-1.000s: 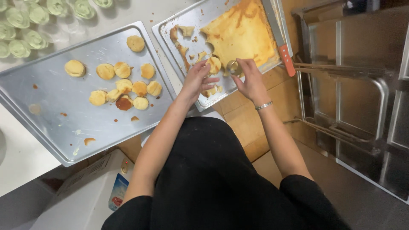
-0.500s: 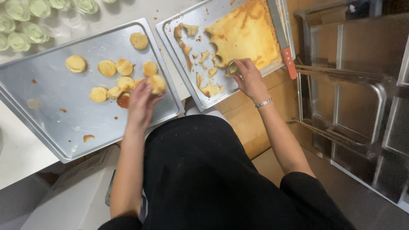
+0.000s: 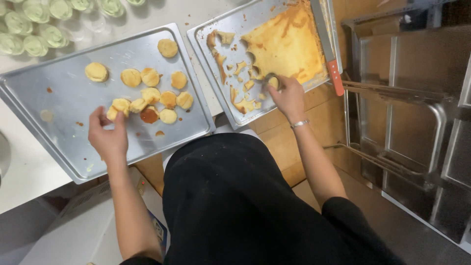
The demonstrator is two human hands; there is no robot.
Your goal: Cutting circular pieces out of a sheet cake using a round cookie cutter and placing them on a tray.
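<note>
Since a moment ago the left hand (image 3: 109, 138) has been carried from the sponge sheet (image 3: 287, 44) across to the left baking tray (image 3: 59, 142), where a cut cake round (image 3: 119, 106) is pinched between thumb and fingers at the edge of the pile; one more disc is thus being added to the heap. The right hand (image 3: 288, 97) stays at the sheet, closed around a round cutter (image 3: 273, 81). Below the left tray, a white carton (image 3: 93, 230) with a small blue panel is seen. Beyond that tray's far edge, pale green cups (image 3: 29, 34) are ranged.
</note>
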